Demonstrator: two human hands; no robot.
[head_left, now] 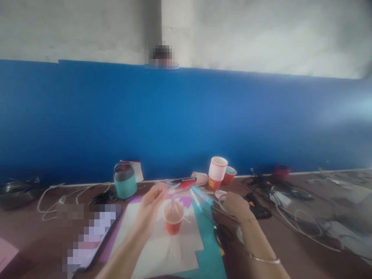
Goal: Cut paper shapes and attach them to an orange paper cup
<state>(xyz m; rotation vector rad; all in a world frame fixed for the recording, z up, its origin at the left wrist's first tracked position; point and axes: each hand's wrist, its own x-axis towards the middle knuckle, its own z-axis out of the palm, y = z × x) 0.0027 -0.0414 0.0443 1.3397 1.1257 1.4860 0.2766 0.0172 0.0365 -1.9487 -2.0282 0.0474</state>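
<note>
A small red and white paper cup stands on a white sheet of paper, with pale, blurred strips rising from its mouth. Just behind and left of the cup is my left hand, its fingers pressed together; whatever they pinch is too blurred to name. My right hand is farther right, fingers curled beside a small white object that I cannot identify. Between the hands lie light blue strips and a red item. Dark-handled scissors rest right of the paper.
Stacked paper cups stand at the back, beside another cup. A teal and grey container is back left, a phone front left. Cables and a black glue gun lie right. A blue partition closes the back; a person's head shows above.
</note>
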